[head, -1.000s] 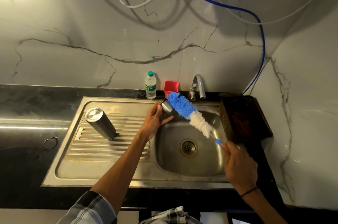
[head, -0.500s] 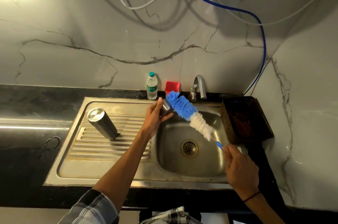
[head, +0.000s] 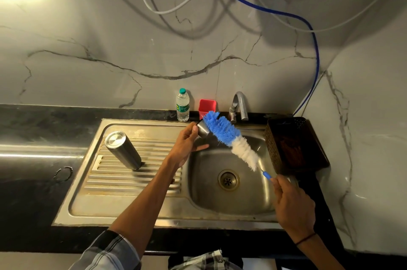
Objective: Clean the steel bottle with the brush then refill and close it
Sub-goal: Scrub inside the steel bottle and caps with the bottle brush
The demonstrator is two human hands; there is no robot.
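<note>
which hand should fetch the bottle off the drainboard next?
Left, probably. The steel bottle stands on the left hand's side; it holds only a small steel cap. The right hand keeps its grip on the brush.

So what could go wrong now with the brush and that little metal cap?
The steel cap is only pinched at the left hand's fingertips over the sink, so scrubbing might knock it loose. The right hand holds the long brush at its far end, so it may wobble.
</note>
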